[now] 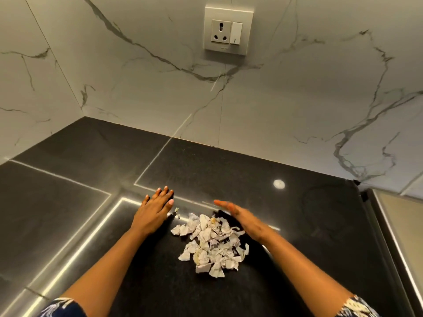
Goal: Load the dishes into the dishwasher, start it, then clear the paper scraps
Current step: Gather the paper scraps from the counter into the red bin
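Torn white paper scraps, dark print too small to be read, heaped on black countertop, left hand laid flat beside them, fingers straight, right hand set edge-on just beside the heap, fingers extended, nothing grasped

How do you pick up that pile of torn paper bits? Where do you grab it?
Probably not by any one piece: the paper pile is loose, small crumpled scraps lying on the counter. Best scoop it at its base from both sides, hands on edge. The right hand stands edge-on at its far right; the left hand lies flat to its left.
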Demonstrator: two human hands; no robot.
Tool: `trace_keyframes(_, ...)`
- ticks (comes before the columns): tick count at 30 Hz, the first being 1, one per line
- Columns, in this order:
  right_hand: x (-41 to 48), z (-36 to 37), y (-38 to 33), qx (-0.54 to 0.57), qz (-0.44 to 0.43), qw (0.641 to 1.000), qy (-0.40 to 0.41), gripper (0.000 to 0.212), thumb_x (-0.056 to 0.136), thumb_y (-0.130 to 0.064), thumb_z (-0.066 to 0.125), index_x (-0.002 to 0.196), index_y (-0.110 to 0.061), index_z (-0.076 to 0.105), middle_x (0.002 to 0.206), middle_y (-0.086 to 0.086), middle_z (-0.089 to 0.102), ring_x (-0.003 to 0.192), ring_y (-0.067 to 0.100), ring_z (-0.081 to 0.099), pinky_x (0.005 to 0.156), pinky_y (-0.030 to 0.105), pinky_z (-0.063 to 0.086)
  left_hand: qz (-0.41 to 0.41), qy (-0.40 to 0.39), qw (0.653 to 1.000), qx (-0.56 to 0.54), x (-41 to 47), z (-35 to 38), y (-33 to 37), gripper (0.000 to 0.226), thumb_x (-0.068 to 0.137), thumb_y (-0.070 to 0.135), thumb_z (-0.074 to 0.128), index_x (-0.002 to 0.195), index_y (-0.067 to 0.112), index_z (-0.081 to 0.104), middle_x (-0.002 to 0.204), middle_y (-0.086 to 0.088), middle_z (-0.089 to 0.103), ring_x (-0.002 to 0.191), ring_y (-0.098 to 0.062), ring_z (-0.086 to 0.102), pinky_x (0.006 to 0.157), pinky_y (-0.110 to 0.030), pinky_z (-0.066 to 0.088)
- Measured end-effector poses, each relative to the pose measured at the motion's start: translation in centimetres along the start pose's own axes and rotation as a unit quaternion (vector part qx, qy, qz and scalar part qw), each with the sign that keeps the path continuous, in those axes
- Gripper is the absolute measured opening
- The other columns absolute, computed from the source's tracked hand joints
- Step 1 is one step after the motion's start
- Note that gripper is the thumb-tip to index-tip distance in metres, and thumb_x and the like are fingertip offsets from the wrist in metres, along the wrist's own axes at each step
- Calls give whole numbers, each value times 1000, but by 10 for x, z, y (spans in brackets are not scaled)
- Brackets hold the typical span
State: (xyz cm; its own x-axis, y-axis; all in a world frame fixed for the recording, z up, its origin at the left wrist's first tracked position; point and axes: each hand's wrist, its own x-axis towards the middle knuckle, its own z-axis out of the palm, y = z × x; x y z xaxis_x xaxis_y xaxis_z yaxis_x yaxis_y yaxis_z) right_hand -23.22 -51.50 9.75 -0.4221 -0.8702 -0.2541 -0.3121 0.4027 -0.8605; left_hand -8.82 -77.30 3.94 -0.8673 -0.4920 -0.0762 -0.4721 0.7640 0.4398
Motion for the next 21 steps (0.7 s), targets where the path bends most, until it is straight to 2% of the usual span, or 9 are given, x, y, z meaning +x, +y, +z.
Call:
trace_keyframes(3, -37, 0, 30, 51, 35, 986, 153, 61, 75, -84, 19, 123, -56, 45, 140, -19, 43, 133, 5, 38, 109, 28, 28, 42, -29, 998, -28, -17, 10, 25, 88, 79, 77, -2, 149, 28, 17, 153, 15, 2, 140, 0, -3, 116, -32, -2)
trace_keyframes(6, -54, 20, 42, -5, 37, 982, 186, 98, 62, -95, 10, 134, -37, 44, 143, -9, 44, 134, 5, 35, 111, 24, 21, 87, -46, 994, -51, -39, 23, 52, 105, 66, 86, -16, 148, 31, 18, 148, 20, 2, 141, 1, -3, 115, -27, -2)
trace_keyframes(9, -48, 44, 33, -112, 11, 986, 123, 108, 63, -92, 0, 144, -28, 33, 150, -8, 33, 139, 1, 19, 116, 33, -2, 89, -74, 985, -129, -60, 28, 65, 97, 66, 89, -9, 144, 39, 19, 148, 24, 10, 143, 0, 6, 115, -22, -1)
trace_keyframes(12, -56, 58, 24, -6, 39, 978, 206, 76, 82, -74, 23, 142, -28, 34, 149, -8, 35, 137, 4, 26, 115, 28, 18, -17, -35, 938, -345, -90, 25, 76, 85, 71, 87, 13, 141, 40, 30, 145, 20, 28, 137, 0, 24, 112, -21, 16)
trace_keyframes(14, -69, 68, 27, 59, 57, 961, 264, 76, 82, -74, 29, 143, -30, 32, 150, -11, 30, 137, 2, 25, 113, 24, 21, -80, 38, 895, -438, -113, 26, 81, 76, 78, 79, 23, 137, 36, 43, 136, 16, 42, 129, -2, 37, 100, -13, 28)
trace_keyframes(16, -74, 80, 24, 106, 58, 951, 286, 94, 68, -88, 23, 144, -33, 27, 152, -15, 22, 138, -2, 18, 111, 21, 16, -108, 97, 882, -448, -124, 30, 92, 60, 93, 65, 24, 134, 30, 49, 133, 14, 48, 130, -6, 38, 103, -19, 30)
trace_keyframes(18, -63, 91, 17, 138, 52, 942, 302, 96, 67, -88, 18, 144, -32, 25, 154, -14, 18, 139, -1, 14, 111, 20, 13, -127, 124, 889, -423, -122, 36, 107, 58, 93, 54, 19, 135, 27, 49, 136, 14, 42, 133, -2, 25, 116, -30, 16)
trace_keyframes(20, -41, 96, 10, 130, 40, 937, 322, 101, 66, -89, 11, 144, -28, 29, 152, -10, 23, 139, 1, 18, 111, 18, 13, -137, 138, 899, -392, -108, 42, 120, 62, 93, 57, 16, 135, 26, 49, 137, 12, 43, 132, -1, 24, 119, -31, 6)
trace_keyframes(21, -29, 97, 7, 122, 35, 936, 330, 107, 64, -91, 7, 144, -25, 32, 151, -8, 28, 138, 3, 22, 112, 19, 14, -136, 143, 900, -389, -100, 46, 124, 64, 94, 61, 17, 134, 25, 51, 138, 8, 47, 135, -6, 30, 119, -34, 9)
